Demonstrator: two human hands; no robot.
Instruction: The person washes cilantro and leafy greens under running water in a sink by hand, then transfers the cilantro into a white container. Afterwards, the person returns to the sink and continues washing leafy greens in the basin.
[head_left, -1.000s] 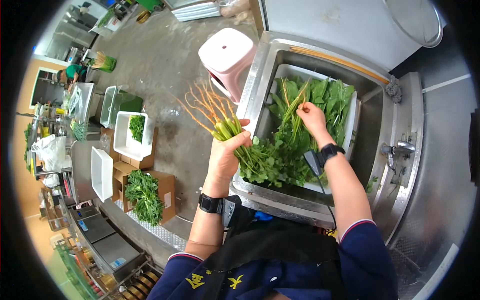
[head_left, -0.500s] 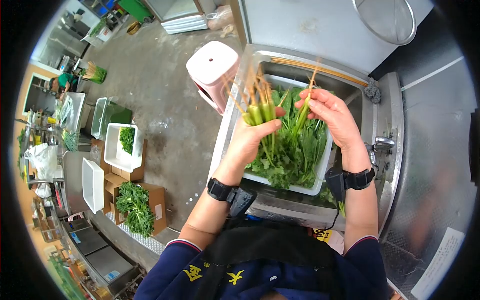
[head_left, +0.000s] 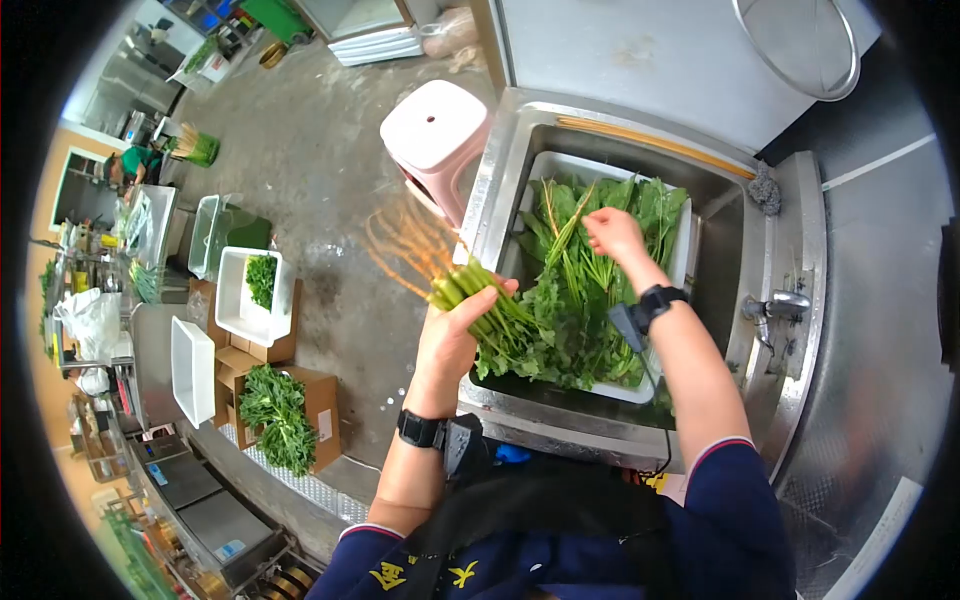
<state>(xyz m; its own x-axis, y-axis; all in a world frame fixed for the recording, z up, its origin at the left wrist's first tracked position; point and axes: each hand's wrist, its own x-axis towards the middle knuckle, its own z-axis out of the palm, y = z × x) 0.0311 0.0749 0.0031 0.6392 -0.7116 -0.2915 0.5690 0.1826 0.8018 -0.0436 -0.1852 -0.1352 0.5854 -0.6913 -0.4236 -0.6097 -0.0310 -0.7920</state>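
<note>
My left hand (head_left: 450,335) is closed around a bunch of coriander (head_left: 485,305), held over the sink's left edge. Its orange-brown roots stick out to the upper left, and its leaves hang toward the tub. My right hand (head_left: 615,235) is over the greens with its fingers curled together; whether anything is between them does not show. Just left of its fingertips lies a thin rooted stalk (head_left: 572,225). Below, a white tub (head_left: 683,270) full of leafy greens (head_left: 655,215) sits in the metal sink (head_left: 725,240).
A pink-and-white stool (head_left: 435,125) stands beyond the sink's left side. The tap (head_left: 780,305) is at the right, a scouring pad (head_left: 765,190) on the rim. On the left are white bins (head_left: 230,310) and a cardboard box (head_left: 320,420) with greens. Another person (head_left: 135,165) works far left.
My left hand has moved left and down with the coriander bunch, tilting its roots leftward. My right hand has moved down, and the stalk it held now lies beside its fingertips over the greens.
</note>
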